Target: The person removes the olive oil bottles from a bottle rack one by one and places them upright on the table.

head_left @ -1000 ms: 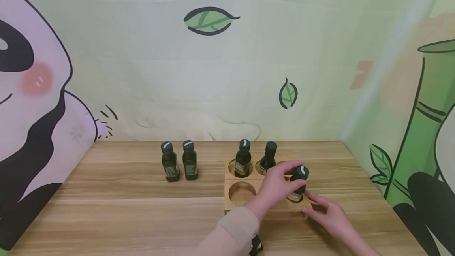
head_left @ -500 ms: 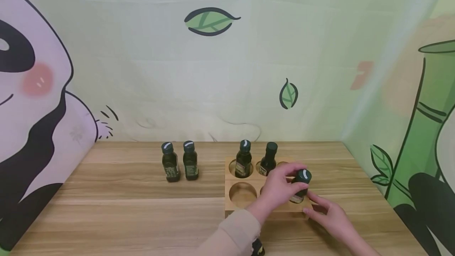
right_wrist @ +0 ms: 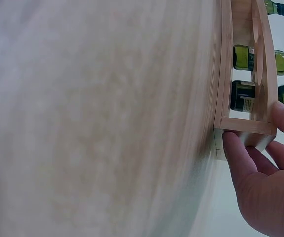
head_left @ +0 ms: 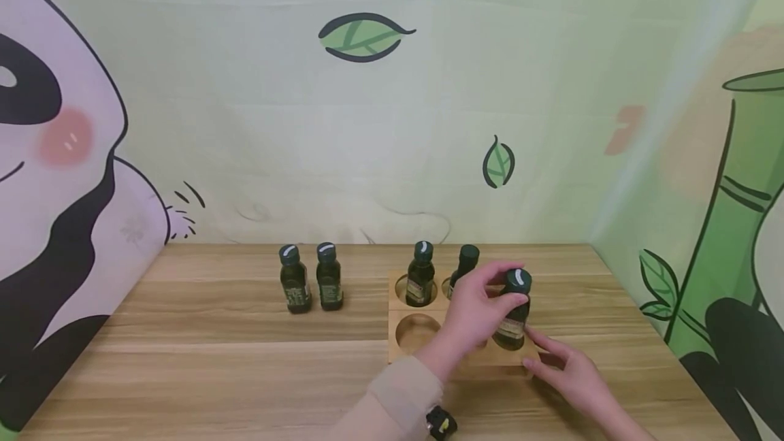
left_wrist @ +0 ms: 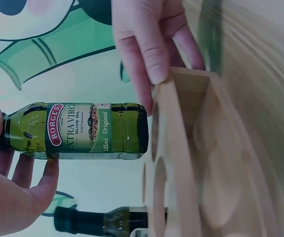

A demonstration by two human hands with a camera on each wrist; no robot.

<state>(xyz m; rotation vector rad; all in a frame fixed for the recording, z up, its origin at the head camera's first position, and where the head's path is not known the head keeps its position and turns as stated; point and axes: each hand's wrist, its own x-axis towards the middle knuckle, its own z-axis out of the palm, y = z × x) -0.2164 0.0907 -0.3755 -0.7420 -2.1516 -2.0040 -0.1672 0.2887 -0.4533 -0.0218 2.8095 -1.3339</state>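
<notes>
My left hand (head_left: pixel 480 308) pinches a small olive oil bottle (head_left: pixel 513 325) near its dark green cap. The bottle stands upright over the front right hole of a wooden bottle rack (head_left: pixel 441 352). In the left wrist view the olive oil bottle (left_wrist: pixel 83 128) shows its label whole, and its base is at the rack's top board. My right hand (head_left: pixel 569 373) grips the rack's right end; in the right wrist view the fingers (right_wrist: pixel 238 158) lie against the end panel of the rack (right_wrist: pixel 245 125). My left hand hides part of the middle holes.
Two more olive oil bottles, one (head_left: pixel 419 278) in the back left hole and a narrow-necked one (head_left: pixel 467 260) beside it, stand in the rack. Left of the rack, two bottles (head_left: pixel 295 284) (head_left: pixel 329 281) stand on the wooden table (head_left: pixel 245 386). A printed cloth (head_left: pixel 245 101) hangs behind.
The bottle in my left hand first sank slightly, then rose out of the front right hole, showing more of its label. My right hand stays on the rack's end.
</notes>
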